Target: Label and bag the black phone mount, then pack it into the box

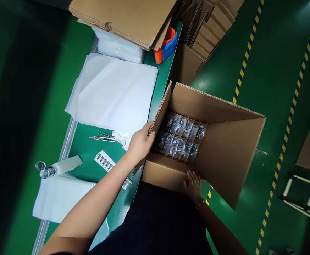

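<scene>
- The cardboard box is standing open right of the green table, its flaps raised or splayed; its lower outside is staying out of view.
- The left hand is closing around the edge of the box's left flap, thumb showing, most other fingers being hard to make out.
- The right hand is lying on the near flap, fingers slightly spread and bent; whether it is gripping, I cannot tell.
- Inside, clear-bagged items are sitting in two rows of divider cells; shine is blurring their contents, and shadow is dimming those at left.
- The left forearm is partly covering a label strip, whose print is showing too small to read.
- At the far end, a flat cardboard stack is running out of frame and overhanging a white plastic-looking bundle.
- An orange-and-blue object is sitting beside the stack, partly hidden by it.
</scene>
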Demonstrator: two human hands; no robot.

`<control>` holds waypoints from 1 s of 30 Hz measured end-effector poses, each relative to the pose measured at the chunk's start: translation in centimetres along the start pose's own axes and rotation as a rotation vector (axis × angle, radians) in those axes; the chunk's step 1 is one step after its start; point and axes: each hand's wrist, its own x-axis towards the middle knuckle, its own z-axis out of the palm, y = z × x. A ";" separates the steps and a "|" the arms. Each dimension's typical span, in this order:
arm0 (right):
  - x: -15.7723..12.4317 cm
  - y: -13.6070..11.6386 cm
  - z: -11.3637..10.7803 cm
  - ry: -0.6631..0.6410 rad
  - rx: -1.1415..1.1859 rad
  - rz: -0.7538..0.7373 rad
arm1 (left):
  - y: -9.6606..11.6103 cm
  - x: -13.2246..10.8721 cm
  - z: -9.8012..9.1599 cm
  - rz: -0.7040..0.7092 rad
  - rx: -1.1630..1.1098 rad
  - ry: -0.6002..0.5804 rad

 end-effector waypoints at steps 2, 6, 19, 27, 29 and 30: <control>0.0 0.1 0.0 -0.003 -0.003 -0.003 | 0.0 0.0 -0.1 -0.012 -0.003 -0.013; 0.0 0.1 0.1 -0.010 -0.010 0.000 | 0.0 0.1 -0.1 -0.014 0.003 -0.021; -0.6 0.7 1.3 0.016 -0.027 -0.011 | 0.2 0.0 -0.3 -0.045 0.024 -0.033; 0.2 0.5 0.5 0.089 -0.040 -0.077 | 0.4 -0.2 0.4 -0.037 0.082 -0.038; 0.4 0.9 0.6 0.138 -0.017 -0.137 | 0.8 -0.4 0.6 -0.049 0.094 -0.028; 0.4 1.3 0.9 0.150 0.010 -0.145 | 1.0 -0.5 0.7 -0.050 0.093 -0.011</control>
